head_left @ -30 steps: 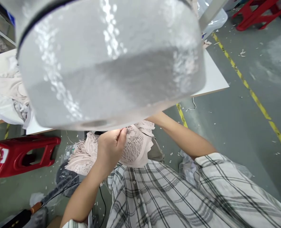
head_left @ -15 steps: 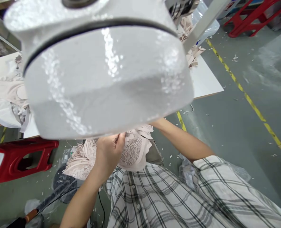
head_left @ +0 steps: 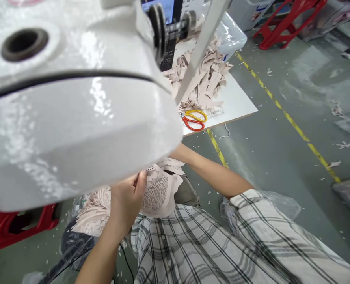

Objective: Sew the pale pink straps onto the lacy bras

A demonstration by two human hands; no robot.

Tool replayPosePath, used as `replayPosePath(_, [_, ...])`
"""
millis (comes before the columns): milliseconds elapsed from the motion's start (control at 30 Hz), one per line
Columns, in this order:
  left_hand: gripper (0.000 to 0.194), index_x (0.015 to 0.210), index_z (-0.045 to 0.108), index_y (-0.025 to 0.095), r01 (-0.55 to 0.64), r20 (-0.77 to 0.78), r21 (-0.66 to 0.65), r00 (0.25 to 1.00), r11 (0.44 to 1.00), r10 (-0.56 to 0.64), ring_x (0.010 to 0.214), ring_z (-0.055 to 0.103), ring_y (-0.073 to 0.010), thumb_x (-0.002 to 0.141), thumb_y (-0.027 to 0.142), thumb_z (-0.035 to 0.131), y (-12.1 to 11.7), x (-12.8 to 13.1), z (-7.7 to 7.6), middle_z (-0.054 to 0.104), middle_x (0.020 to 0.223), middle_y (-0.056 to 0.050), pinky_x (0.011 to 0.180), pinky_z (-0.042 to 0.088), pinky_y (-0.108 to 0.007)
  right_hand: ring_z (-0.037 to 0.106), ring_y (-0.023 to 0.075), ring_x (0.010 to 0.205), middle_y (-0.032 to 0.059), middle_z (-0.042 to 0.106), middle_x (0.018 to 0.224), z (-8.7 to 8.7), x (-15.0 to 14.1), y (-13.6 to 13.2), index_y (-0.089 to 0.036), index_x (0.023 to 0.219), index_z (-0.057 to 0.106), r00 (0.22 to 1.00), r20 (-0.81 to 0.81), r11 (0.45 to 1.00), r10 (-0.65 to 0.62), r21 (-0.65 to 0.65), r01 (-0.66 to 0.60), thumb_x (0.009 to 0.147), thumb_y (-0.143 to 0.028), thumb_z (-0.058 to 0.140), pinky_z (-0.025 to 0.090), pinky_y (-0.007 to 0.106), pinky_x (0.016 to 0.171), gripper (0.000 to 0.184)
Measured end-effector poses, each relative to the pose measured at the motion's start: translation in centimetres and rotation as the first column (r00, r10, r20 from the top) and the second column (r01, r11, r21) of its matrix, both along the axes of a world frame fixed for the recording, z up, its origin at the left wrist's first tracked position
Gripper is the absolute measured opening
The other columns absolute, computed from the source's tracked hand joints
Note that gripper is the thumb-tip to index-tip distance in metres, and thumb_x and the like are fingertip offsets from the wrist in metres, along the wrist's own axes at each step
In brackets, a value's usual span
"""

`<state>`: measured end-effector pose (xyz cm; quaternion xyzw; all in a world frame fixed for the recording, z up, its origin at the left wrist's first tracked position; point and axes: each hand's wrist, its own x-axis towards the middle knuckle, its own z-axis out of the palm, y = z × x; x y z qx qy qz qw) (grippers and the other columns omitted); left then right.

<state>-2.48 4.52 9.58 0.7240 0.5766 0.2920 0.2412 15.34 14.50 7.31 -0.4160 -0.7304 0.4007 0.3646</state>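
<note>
My left hand (head_left: 127,199) is closed on the left edge of a pale pink lace bra cup (head_left: 159,193), thumb on top. Its fingertips go out of sight under the white sewing machine head (head_left: 83,130), which fills the upper left. The cup hangs in front of my checked shirt. My right forearm (head_left: 210,169) reaches in from the right, but the machine head hides that hand's fingers, so I cannot see what they do. More lace pieces (head_left: 94,213) hang in a bunch left of my left hand.
Scissors (head_left: 194,120) with red and yellow handles lie near the edge of the white table (head_left: 237,102). Behind them is a heap of pink fabric strips (head_left: 207,83) beside a clear plastic bin (head_left: 231,33). A red stool (head_left: 24,227) stands at lower left.
My view has shifted to the right, so the machine head sits further left and the scissors and strips now show. Both arms and the lace cup keep nearly the same pose.
</note>
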Motion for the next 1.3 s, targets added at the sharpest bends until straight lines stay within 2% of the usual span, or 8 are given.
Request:
replayPosePath(67, [0.025, 0.106, 0.077, 0.027, 0.000, -0.043, 0.004, 0.999, 1.000, 0.000, 0.089, 0.074, -0.0255, 0.094, 0.030, 0.056, -0.2, -0.1, -0.1, 0.079, 0.091, -0.003, 0.064, 0.056, -0.030, 0.057, 0.0213, 0.094, 0.0056, 0.060, 0.098, -0.7, -0.1, 0.3, -0.018, 0.077, 0.059, 0.999, -0.019, 0.999, -0.027, 0.025, 0.028, 0.082, -0.018, 0.061, 0.050, 0.038, 0.087, 0.006])
replayPosePath(200, [0.027, 0.111, 0.076, 0.023, -0.024, -0.121, 0.022, 0.992, 0.999, 0.027, 0.093, 0.075, -0.0235, 0.095, 0.030, 0.055, -0.6, -0.3, -0.4, 0.079, 0.103, -0.003, 0.072, 0.058, -0.029, 0.055, 0.0141, 0.078, 0.0063, 0.061, 0.105, -2.2, -0.2, 1.0, -0.016, 0.082, 0.060, 0.995, -0.099, 0.998, 0.014, 0.063, -0.008, 0.080, -0.019, 0.064, 0.049, 0.030, 0.075, 0.004])
replayPosePath(400, [0.026, 0.110, 0.075, 0.023, -0.056, -0.140, 0.040, 0.988, 0.998, 0.061, 0.096, 0.074, -0.0214, 0.095, 0.028, 0.054, -1.0, -0.2, -0.4, 0.078, 0.106, -0.003, 0.082, 0.057, -0.028, 0.054, 0.0155, 0.086, 0.0062, 0.060, 0.105, -2.6, -0.1, 0.8, -0.017, 0.088, 0.063, 0.992, -0.122, 0.996, -0.010, 0.086, 0.021, 0.083, -0.020, 0.062, 0.047, 0.027, 0.074, 0.006])
replayPosePath(800, [0.022, 0.101, 0.077, 0.020, -0.105, -0.121, 0.158, 0.985, 0.982, 0.124, 0.089, 0.075, -0.0178, 0.092, 0.023, 0.057, -1.2, -0.9, -1.0, 0.080, 0.097, -0.002, 0.075, 0.056, -0.021, 0.055, 0.0167, 0.082, 0.0077, 0.063, 0.107, -2.8, -0.7, 0.8, -0.016, 0.086, 0.063, 0.992, -0.121, 0.988, -0.045, 0.139, 0.062, 0.080, -0.018, 0.064, 0.046, 0.032, 0.079, 0.006])
replayPosePath(900, [0.022, 0.101, 0.077, 0.020, -0.106, -0.119, 0.168, 0.985, 0.980, 0.126, 0.090, 0.075, -0.0176, 0.092, 0.022, 0.056, -1.3, -1.1, -1.1, 0.079, 0.098, -0.003, 0.075, 0.055, -0.021, 0.056, 0.0182, 0.087, 0.0071, 0.064, 0.106, -2.7, -0.8, 0.7, -0.017, 0.085, 0.063, 0.992, -0.118, 0.987, -0.052, 0.142, 0.069, 0.080, -0.017, 0.064, 0.046, 0.032, 0.079, 0.005])
replayPosePath(1067, [0.022, 0.101, 0.077, 0.021, -0.112, -0.121, 0.172, 0.984, 0.979, 0.134, 0.088, 0.075, -0.0168, 0.093, 0.023, 0.057, -1.5, -1.4, -1.3, 0.079, 0.098, -0.002, 0.075, 0.056, -0.021, 0.056, 0.0161, 0.081, 0.0069, 0.062, 0.106, -2.7, -1.0, 0.7, -0.016, 0.085, 0.064, 0.989, -0.137, 0.991, -0.051, 0.116, 0.067, 0.080, -0.016, 0.063, 0.046, 0.032, 0.076, 0.006])
replayPosePath(1300, [0.021, 0.100, 0.076, 0.021, -0.147, -0.091, 0.173, 0.982, 0.974, 0.164, 0.089, 0.074, -0.0162, 0.093, 0.023, 0.057, -1.6, -1.5, -1.6, 0.079, 0.098, -0.003, 0.079, 0.055, -0.022, 0.058, 0.0176, 0.085, 0.0056, 0.064, 0.104, -3.1, -1.3, 0.7, -0.018, 0.085, 0.066, 0.988, -0.125, 0.986, -0.088, 0.129, 0.104, 0.079, -0.016, 0.064, 0.045, 0.031, 0.075, 0.006])
